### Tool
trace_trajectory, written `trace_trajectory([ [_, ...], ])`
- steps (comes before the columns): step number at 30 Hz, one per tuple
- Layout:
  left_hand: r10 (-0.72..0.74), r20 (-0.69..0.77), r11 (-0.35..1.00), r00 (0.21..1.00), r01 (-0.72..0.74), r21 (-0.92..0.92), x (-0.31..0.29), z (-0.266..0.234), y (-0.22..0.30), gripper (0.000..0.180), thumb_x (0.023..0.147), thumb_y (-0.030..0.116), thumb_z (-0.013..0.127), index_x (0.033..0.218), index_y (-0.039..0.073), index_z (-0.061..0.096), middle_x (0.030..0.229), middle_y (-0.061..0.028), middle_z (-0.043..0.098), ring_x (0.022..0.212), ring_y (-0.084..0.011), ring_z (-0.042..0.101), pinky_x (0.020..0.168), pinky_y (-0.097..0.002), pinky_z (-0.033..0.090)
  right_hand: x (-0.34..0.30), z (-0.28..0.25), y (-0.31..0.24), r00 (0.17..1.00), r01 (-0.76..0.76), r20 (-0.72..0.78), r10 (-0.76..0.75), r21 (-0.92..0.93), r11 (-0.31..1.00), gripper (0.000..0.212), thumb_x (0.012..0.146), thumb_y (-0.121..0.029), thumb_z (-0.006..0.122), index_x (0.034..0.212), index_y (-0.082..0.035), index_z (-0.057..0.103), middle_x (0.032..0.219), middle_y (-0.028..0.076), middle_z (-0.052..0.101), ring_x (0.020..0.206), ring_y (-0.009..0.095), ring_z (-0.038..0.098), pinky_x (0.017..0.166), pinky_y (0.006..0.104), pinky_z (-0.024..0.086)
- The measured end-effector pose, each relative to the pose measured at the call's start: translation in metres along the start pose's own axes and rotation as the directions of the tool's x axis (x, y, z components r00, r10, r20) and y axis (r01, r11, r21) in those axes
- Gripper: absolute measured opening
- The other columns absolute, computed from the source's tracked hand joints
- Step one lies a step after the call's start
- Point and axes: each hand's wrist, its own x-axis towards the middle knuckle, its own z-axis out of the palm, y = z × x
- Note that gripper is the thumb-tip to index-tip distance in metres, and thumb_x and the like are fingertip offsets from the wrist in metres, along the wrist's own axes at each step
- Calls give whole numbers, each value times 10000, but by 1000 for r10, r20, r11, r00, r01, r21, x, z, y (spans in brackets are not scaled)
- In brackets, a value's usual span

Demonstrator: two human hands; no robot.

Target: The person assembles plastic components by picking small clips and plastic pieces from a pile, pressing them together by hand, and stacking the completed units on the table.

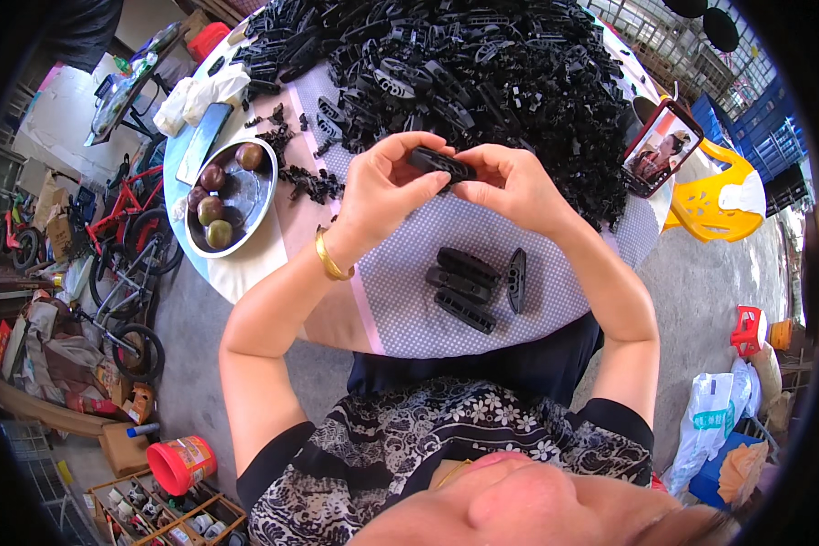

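Note:
Between my two hands is a long black plastic part [441, 165] with rounded ends, held over the table in front of the big heap. My left hand [393, 182] pinches its left side, thumb along the near face; a gold bangle [333, 255] circles that wrist. At the part's right end, the fingers and thumb of my right hand [511, 187] close on it. Several similar black parts [465, 284] lie together on the dotted cloth nearer to me, one of them standing apart on the right. My fingers partly cover the held part.
A large heap of black plastic pieces [464, 68] covers the far table. On the left stands a bowl [266, 214] of round purple-green fruit, beside scattered small black bits [309, 182]. A phone [662, 147] stands upright at the right edge, near a yellow chair [723, 196].

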Motion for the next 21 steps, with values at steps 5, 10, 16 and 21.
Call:
trace_trajectory([
  [5, 77, -14, 991, 997, -75, 106, -4, 4, 1, 320, 802, -36, 629, 1111, -34, 547, 1084, -114, 629, 896, -111, 613, 807, -226, 500, -3, 5, 1, 984, 139, -90, -153, -153, 978, 285, 758, -120, 710, 995, 27, 652, 751, 53, 648, 655, 80, 576, 591, 234, 472],
  [10, 67, -34, 997, 997, -66, 31, -3, 5, -1, 297, 812, -15, 617, 1100, -23, 546, 1047, -86, 635, 868, -81, 597, 776, -215, 499, -1, 5, 5, 978, 155, -113, -175, -165, 974, 243, 796, -140, 691, 984, 10, 661, 747, 49, 645, 642, 80, 572, 577, 227, 468],
  [16, -190, 337, 960, 922, 102, 262, -10, 9, -13, 287, 786, 88, 667, 1031, -3, 549, 970, -54, 618, 907, -100, 575, 812, -250, 469, 10, -16, 19, 1000, 27, 5, -27, -151, 988, 194, 838, -217, 647, 942, -56, 677, 750, 58, 659, 628, 123, 609, 562, 255, 491],
  [21, 266, 384, 570, 884, -465, 677, -10, 16, -7, 204, 716, 192, 760, 760, 48, 623, 780, -64, 617, 749, -218, 574, 705, -326, 462, 1, 6, 32, 921, 339, 128, -368, -729, 594, 121, 771, -185, 641, 849, -93, 636, 767, 75, 623, 707, 274, 627, 613, 365, 506],
])
